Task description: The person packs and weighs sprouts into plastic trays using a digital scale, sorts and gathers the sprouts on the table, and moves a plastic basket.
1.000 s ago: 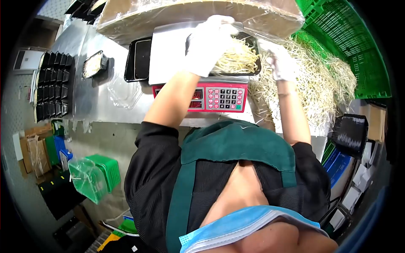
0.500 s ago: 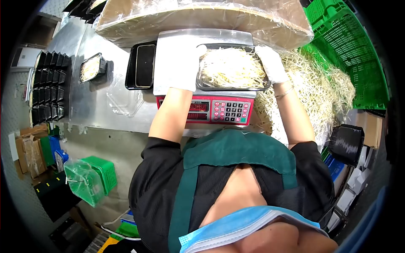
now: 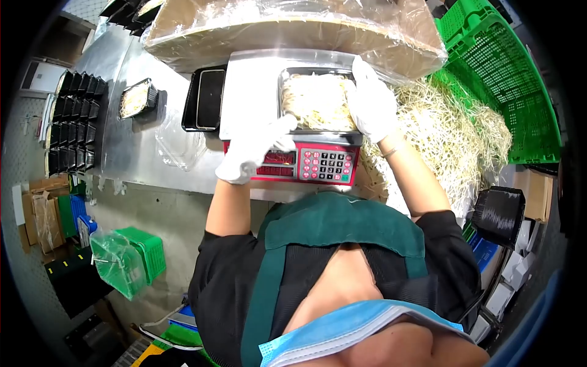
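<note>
Sprouts (image 3: 320, 103), pale, thin and tangled

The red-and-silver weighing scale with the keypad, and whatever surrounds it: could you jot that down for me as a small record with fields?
On the scale: black rectangular plastic tray filled with pale, thin sprouts
Left hand: white-gloved, by the tray's near left corner; contact unclear
Right hand: white-gloved, against the tray's right side
Left of scale: black rectangular containers, clear thin plastic piece
Right of scale: loose heap of pale sprouts, green perforated plastic crate
Behind scale: brown box with clear plastic film
</note>
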The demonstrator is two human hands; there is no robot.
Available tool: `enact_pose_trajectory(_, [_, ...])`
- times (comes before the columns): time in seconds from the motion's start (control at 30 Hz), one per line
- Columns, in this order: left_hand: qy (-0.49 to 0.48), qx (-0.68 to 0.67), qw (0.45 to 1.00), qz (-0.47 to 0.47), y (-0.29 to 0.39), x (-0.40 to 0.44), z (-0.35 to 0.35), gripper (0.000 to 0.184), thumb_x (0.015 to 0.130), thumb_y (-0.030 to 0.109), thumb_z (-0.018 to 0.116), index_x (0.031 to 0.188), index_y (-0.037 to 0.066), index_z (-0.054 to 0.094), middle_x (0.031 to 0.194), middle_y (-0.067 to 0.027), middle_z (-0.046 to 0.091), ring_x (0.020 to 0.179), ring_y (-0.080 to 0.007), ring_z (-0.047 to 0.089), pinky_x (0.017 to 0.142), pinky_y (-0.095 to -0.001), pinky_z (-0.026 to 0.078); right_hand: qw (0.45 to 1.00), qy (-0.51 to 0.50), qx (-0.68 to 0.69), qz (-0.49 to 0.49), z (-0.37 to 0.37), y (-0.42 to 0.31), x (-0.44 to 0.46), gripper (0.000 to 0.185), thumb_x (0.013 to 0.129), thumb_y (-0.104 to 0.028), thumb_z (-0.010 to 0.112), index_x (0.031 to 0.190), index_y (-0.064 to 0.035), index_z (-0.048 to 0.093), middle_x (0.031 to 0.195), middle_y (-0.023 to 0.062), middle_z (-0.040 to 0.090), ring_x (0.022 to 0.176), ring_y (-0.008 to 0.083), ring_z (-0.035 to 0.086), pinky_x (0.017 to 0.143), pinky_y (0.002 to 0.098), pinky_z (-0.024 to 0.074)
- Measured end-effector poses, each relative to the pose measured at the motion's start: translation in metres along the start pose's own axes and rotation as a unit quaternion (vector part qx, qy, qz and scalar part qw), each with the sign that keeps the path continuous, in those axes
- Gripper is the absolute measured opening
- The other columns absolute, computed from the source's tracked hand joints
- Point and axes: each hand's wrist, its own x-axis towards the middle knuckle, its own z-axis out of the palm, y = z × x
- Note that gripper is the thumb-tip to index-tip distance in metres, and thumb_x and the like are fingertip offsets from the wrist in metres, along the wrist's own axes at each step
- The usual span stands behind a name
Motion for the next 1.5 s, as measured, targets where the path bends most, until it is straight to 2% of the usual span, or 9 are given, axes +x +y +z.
enact_pose_trajectory(0.3, [0.087, -0.137, 0.979, 0.12, -0.042, 0.022, -0.005, 0.028, 0.09, 0.019, 0.056, 0.104, -0.004, 0.058, 0.072, -0.0133, 0.065, 0.052, -0.0163, 0.059, 0.041, -0.023, 0.04, 0.981, -0.08, 0.176, -0.004, -0.033, 0.006, -0.022, 0.041, 0.093, -0.027, 0.053, 0.123, 0.0016, 0.052, 0.111, 0.0203, 0.057, 0.09, 0.0286, 0.059, 0.079, 0.0372, 0.0501])
enact_pose_trajectory(0.37, [-0.1, -0.207, 0.973, 0.013, -0.074, 0.022, -0.034, 0.024, 0.091, 0.018, 0.058, 0.1, -0.004, 0.061, 0.077, -0.0121, 0.066, 0.056, -0.0142, 0.06, 0.044, -0.0252, 0.045, 0.765, -0.27, 0.528, 0.251, -0.058, -0.019, -0.036, 0.039, 0.093, -0.019, 0.056, 0.126, 0.001, 0.049, 0.112, 0.0124, 0.059, 0.099, 0.0191, 0.057, 0.085, 0.0322, 0.0472])
enact_pose_trajectory(0.4, [0.026, 0.128, 0.99, -0.044, -0.041, -0.018, -0.009, 0.021, 0.088, 0.014, 0.062, 0.096, -0.005, 0.066, 0.086, -0.0113, 0.069, 0.066, -0.0156, 0.065, 0.052, -0.0245, 0.049, 0.722, -0.325, 0.551, 0.262, -0.075, -0.038, -0.036, 0.04, 0.093, -0.016, 0.055, 0.129, 0.001, 0.047, 0.111, 0.0108, 0.06, 0.097, 0.0168, 0.057, 0.082, 0.0297, 0.0474])
enact_pose_trajectory(0.53, [0.077, -0.021, 0.941, 0.328, -0.058, -0.028, -0.045, 0.024, 0.076, 0.007, 0.073, 0.094, -0.007, 0.069, 0.091, -0.0079, 0.07, 0.081, -0.0114, 0.064, 0.074, -0.0246, 0.05, 0.701, -0.367, 0.568, 0.225, -0.082, -0.073, -0.048, 0.048, 0.092, -0.012, 0.056, 0.137, 0.0001, 0.042, 0.111, 0.0102, 0.059, 0.098, 0.0156, 0.057, 0.09, 0.0296, 0.0444])
enact_pose_trajectory(0.57, [0.084, -0.222, 0.966, 0.098, -0.029, -0.043, -0.068, 0.021, 0.077, 0.01, 0.073, 0.09, -0.007, 0.069, 0.084, -0.0056, 0.069, 0.076, -0.0107, 0.064, 0.07, -0.0248, 0.051, 0.681, -0.413, 0.565, 0.216, -0.09, -0.075, -0.044, 0.052, 0.092, -0.013, 0.057, 0.139, -0.0009, 0.04, 0.116, 0.0102, 0.058, 0.098, 0.016, 0.057, 0.089, 0.0296, 0.0444])
enact_pose_trajectory(0.8, [0.377, -0.272, 0.815, 0.345, 0.003, 0.052, -0.312, 0.028, 0.086, 0.023, 0.061, 0.093, -0.004, 0.064, 0.07, -0.0158, 0.066, 0.06, -0.0252, 0.065, 0.057, -0.0337, 0.054, 0.702, -0.268, 0.568, 0.335, -0.071, -0.05, -0.075, 0.046, 0.095, -0.007, 0.052, 0.139, 0.0013, 0.039, 0.126, 0.0091, 0.056, 0.089, 0.0121, 0.057, 0.081, 0.0222, 0.0462])
enact_pose_trajectory(1.13, [0.569, -0.309, 0.711, 0.275, -0.008, 0.137, -0.398, 0.036, 0.082, 0.01, 0.064, 0.113, -0.003, 0.051, 0.105, -0.018, 0.061, 0.07, -0.031, 0.064, 0.044, -0.0379, 0.053, 0.838, -0.173, 0.375, 0.357, -0.082, -0.005, -0.118, 0.048, 0.094, -0.006, 0.056, 0.14, -0.0042, 0.042, 0.111, 0.0075, 0.062, 0.095, 0.0122, 0.056, 0.085, 0.0242, 0.045])
enact_pose_trajectory(1.3, [0.392, -0.302, 0.862, 0.109, -0.002, 0.092, -0.353, 0.089, 0.093, 0.061, 0.038, 0.141, -0.012, 0.022, 0.144, -0.0324, 0.031, 0.132, -0.0397, 0.036, 0.114, -0.0416, 0.023, 0.935, -0.068, -0.012, 0.348, -0.143, 0.074, -0.184, 0.044, 0.093, -0.01, 0.057, 0.134, 0.0018, 0.047, 0.137, 0.0153, 0.049, 0.123, 0.0242, 0.05, 0.104, 0.0329, 0.0373])
enact_pose_trajectory(1.5, [0.336, -0.081, 0.918, 0.194, -0.004, 0.071, -0.212, 0.039, 0.09, 0.026, 0.056, 0.115, -0.004, 0.053, 0.089, -0.0162, 0.067, 0.067, -0.0204, 0.065, 0.059, -0.0253, 0.05, 0.765, 0.157, -0.493, 0.384, -0.3, 0.231, -0.274, 0.071, 0.086, -0.038, 0.062, 0.142, -0.0073, 0.031, 0.12, 0.0219, 0.058, 0.109, 0.0375, 0.056, 0.091, 0.0447, 0.045])
